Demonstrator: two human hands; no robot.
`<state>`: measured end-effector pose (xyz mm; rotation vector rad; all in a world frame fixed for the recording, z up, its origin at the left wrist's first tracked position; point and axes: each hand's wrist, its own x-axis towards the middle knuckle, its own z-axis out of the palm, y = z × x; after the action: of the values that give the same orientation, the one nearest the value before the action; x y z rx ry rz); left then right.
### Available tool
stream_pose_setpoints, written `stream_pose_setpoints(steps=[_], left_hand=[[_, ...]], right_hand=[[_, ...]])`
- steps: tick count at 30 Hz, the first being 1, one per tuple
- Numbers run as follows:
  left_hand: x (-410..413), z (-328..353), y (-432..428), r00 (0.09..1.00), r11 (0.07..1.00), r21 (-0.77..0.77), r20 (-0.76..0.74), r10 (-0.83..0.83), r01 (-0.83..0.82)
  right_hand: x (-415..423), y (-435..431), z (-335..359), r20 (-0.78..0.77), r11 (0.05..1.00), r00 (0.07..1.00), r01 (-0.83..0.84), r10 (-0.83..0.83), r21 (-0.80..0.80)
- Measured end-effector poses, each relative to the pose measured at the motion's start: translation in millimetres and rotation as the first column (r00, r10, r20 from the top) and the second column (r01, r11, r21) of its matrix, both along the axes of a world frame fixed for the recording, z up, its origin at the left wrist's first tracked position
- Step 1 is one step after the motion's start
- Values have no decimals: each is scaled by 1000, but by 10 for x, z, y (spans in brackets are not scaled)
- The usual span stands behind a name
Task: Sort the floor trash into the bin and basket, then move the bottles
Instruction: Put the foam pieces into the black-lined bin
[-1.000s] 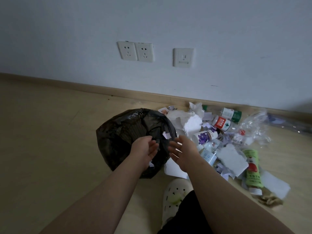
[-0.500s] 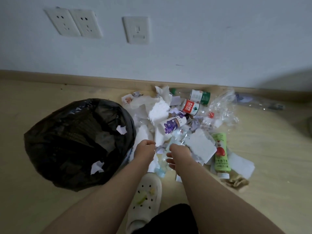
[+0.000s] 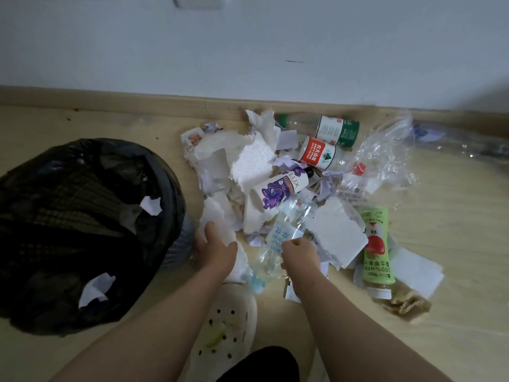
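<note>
A litter pile lies on the wooden floor by the wall: torn white foam and paper, a purple-flowered Lux bottle (image 3: pixel 281 188), a red-label water bottle (image 3: pixel 316 153), a green-label bottle (image 3: pixel 337 129), a lime-green juice bottle (image 3: pixel 376 249) and a clear bottle with blue print (image 3: pixel 278 244). A bin lined with a black bag (image 3: pixel 82 216) stands to the left and holds paper scraps. My left hand (image 3: pixel 217 249) grips a white foam piece (image 3: pixel 217 216) beside the bin. My right hand (image 3: pixel 300 252) is curled into the litter against the clear bottle; what its fingers hold is hidden.
Crumpled clear plastic wrap (image 3: pixel 385 161) lies at the pile's right, with more along the skirting board. A brown scrap (image 3: pixel 407 301) sits near the juice bottle's cap. My cream clog (image 3: pixel 223 332) stands just in front of the pile. No basket is in view.
Both hands left the bin's mouth and dropped right into the litter pile. The view swung right and closer, so the bin now sits at the left.
</note>
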<state>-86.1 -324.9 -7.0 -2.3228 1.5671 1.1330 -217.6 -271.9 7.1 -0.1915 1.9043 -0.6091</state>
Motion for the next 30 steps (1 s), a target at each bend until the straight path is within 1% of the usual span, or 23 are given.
stream_pose_setpoints(steps=[3,6,10,12,14,17,21,25,28,30], left_hand=[[4,-27,-58,999,999,-33,39,21,-20],[-49,17,-103,999,998,-61,29,26,-24],[-121,107,-126,996,996,-47,37,-80,82],[-134,95,-115,995,996,-38,-57,-85,82],[-157,103,-84,988,997,-48,-141,-68,62],[-217,154,-40,983,995,-81,-166,-77,65],[-273,228,-29,977,991,-112,-194,-92,71],[-333,267,-12,961,995,-77,-264,-84,65],[-363,294,1,956,996,-70,-287,-65,47],[-386,326,16,957,997,-67,-286,-57,40]], right_hand=[[-55,37,-64,-102,998,993,51,-53,-24],[-169,76,-77,-219,997,972,77,-82,-28],[-407,159,-64,-381,994,923,84,-53,66],[-517,201,-53,-460,988,888,96,-29,122],[-594,239,-29,-495,978,866,159,-72,136],[-675,309,-47,-475,952,859,278,-189,125],[-711,314,-87,-346,916,874,392,-342,84],[-746,236,-76,-244,836,815,548,-526,23],[-792,237,-34,-200,799,780,602,-593,-18],[-852,250,13,-145,798,786,601,-601,-51]])
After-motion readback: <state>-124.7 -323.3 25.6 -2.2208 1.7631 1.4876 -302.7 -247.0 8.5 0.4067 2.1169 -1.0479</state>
